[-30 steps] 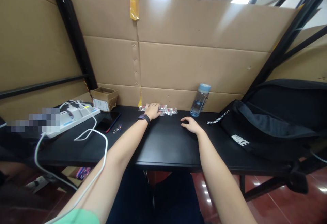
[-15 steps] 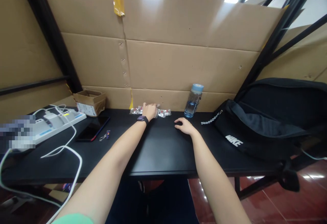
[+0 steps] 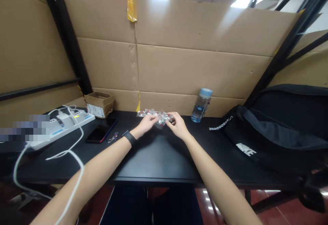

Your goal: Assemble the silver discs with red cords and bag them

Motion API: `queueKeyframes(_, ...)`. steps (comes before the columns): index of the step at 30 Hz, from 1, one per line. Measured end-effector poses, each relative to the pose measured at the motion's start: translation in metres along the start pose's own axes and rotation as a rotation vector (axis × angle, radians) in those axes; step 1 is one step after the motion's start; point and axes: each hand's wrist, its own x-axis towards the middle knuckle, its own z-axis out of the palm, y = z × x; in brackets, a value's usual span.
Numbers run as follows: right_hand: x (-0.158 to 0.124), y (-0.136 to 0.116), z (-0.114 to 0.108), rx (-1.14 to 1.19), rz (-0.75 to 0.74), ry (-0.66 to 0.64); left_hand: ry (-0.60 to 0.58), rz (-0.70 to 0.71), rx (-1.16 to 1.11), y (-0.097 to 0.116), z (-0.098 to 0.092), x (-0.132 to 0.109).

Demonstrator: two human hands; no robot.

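Note:
Small clear, shiny plastic packets point(image 3: 149, 112) with red bits inside lie in a row on the black table point(image 3: 159, 156), close to the cardboard wall. My left hand point(image 3: 146, 124), with a dark band on its wrist, pinches one packet point(image 3: 160, 122) at its left side. From the right, my right hand point(image 3: 178, 126) has thumb and fingers closed on the same packet. What is inside is too small to make out, and the fingertips partly cover it.
A blue-lidded water bottle point(image 3: 202, 105) stands right of my hands, before a black backpack point(image 3: 266, 132). To the left are a phone point(image 3: 101, 131), a small keychain-like trinket point(image 3: 113, 137), an open cardboard box point(image 3: 100, 104) and a white power strip point(image 3: 58, 131) with cables.
My right hand has moved left from the bare table to the packet. My left hand has turned and come slightly nearer, drawing a packet out in front of the row. The view has shifted a little.

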Motion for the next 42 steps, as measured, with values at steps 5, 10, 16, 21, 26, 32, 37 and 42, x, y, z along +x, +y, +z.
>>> queueKeyframes(5, 0.022, 0.002, 0.021, 0.09, 0.074, -0.105, -0.001, -0.036, -0.079, -0.003, -0.009, -0.012)
queueKeyframes(10, 0.017, 0.011, 0.03, 0.242, 0.145, -0.04, -0.018, -0.078, -0.103, -0.001, -0.014, -0.013)
queueKeyframes(16, 0.012, 0.01, 0.017, 0.278, 0.067, -0.015, -0.048, -0.268, -0.277, 0.004, -0.016, -0.015)
queueKeyframes(21, 0.01, 0.008, -0.002, 0.293, 0.04, -0.192, -0.038, -0.369, -0.406, 0.001, -0.029, -0.014)
queueKeyframes(26, 0.005, 0.007, -0.001, 0.097, 0.078, -0.241, -0.004, -0.299, -0.31, 0.003, -0.031, -0.014)
queueKeyframes(32, 0.003, 0.013, 0.015, 0.052, 0.142, -0.14, 0.157, -0.233, -0.332, 0.007, -0.028, -0.013)
queueKeyframes(37, -0.001, 0.009, 0.029, 0.286, 0.291, -0.066, 0.165, -0.171, -0.351, 0.009, -0.023, -0.013)
queueKeyframes(42, -0.003, 0.003, 0.039, 0.413, 0.339, 0.062, 0.207, -0.032, -0.306, 0.013, -0.018, -0.011)
